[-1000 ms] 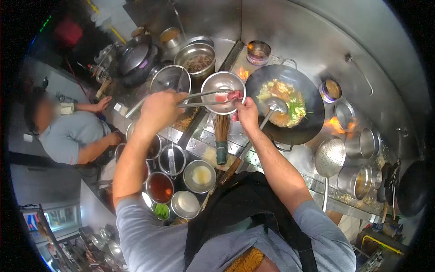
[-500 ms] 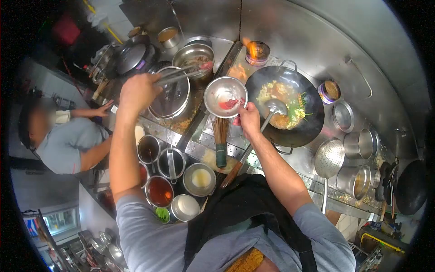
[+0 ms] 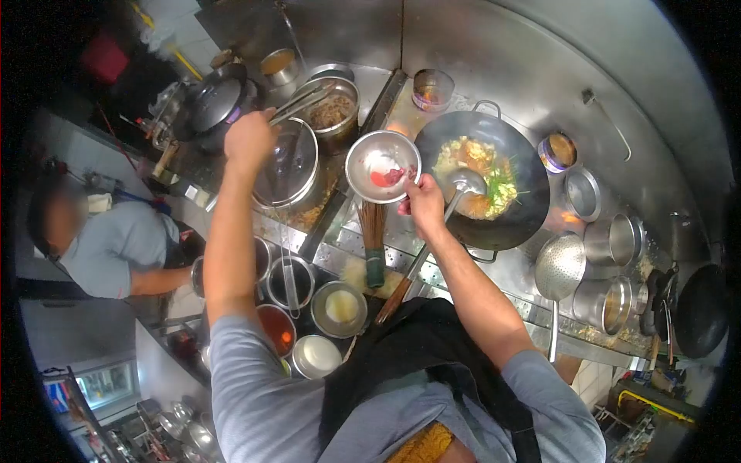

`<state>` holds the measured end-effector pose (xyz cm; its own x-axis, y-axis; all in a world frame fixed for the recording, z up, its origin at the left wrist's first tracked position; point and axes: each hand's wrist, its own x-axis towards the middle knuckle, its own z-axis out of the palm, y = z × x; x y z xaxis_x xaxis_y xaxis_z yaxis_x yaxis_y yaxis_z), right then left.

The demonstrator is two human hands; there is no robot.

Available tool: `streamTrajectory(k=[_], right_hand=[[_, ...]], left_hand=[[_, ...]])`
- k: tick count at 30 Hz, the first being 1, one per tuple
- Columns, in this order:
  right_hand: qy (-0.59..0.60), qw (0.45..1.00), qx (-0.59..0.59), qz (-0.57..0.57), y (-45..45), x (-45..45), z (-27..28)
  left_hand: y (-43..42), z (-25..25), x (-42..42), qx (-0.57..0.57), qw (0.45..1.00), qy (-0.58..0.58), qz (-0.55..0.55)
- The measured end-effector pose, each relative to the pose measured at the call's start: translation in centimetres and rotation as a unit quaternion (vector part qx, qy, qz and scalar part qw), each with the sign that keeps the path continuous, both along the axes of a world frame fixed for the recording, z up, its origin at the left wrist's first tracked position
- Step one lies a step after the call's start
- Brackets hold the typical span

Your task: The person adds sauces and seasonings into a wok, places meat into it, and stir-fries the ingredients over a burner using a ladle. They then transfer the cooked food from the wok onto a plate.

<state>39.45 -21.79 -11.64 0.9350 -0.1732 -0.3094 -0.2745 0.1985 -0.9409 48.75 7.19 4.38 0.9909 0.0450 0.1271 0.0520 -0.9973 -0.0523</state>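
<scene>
My left hand [image 3: 251, 143] is closed around metal tongs [image 3: 305, 102], whose tips reach over a steel pot [image 3: 351, 127] of brown, meat-like food [image 3: 330, 113]. With my right hand [image 3: 423, 204] I grip the rim of a small steel bowl [image 3: 363, 148]. A dark red piece of what looks like meat [image 3: 394, 176] lies in it with reddish liquid. Just right of that hand sits a black wok [image 3: 519, 216] of yellow and white food with green leaves. A ladle [image 3: 468, 185] rests in the wok, its wooden handle pointing toward me.
A lidded pot [image 3: 287, 166] stands below my left hand. Several containers of sauce, one with red liquid [image 3: 276, 328], stand at lower left. A bamboo brush [image 3: 373, 239] lies before the bowl. A skimmer [image 3: 560, 268] and steel pots are at right. Another person [image 3: 120, 239] stands at left.
My left hand and the tongs have moved up and slightly right; the pinkish piece at their tips no longer shows. The bowl hardly moved. The other person's arm has shifted down toward the containers.
</scene>
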Motion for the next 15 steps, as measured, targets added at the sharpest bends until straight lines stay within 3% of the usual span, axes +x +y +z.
streamTrajectory(k=[3,5,6,8,15], right_hand=[[0.018,1.0,-0.005,0.013,-0.5,-0.3,0.4],[-0.003,0.999,0.031,0.012,-0.8,-0.3,-0.1],[-0.002,0.999,0.03,0.016,-0.9,-0.3,-0.4],[-0.003,0.999,0.04,0.025,-1.0,-0.3,-0.4],[-0.02,0.997,0.057,0.054,-1.3,-1.4,0.2]], left_hand=[[-0.8,3.9,-5.4,-0.035,0.999,-0.003,-0.027],[-1.3,5.5,-8.6,-0.09,0.991,0.055,-0.089],[-1.5,5.2,-9.5,-0.09,0.991,0.055,-0.085],[-1.9,4.6,-10.7,-0.092,0.975,0.087,-0.183],[-3.3,2.8,-11.1,-0.104,0.961,0.097,-0.235]])
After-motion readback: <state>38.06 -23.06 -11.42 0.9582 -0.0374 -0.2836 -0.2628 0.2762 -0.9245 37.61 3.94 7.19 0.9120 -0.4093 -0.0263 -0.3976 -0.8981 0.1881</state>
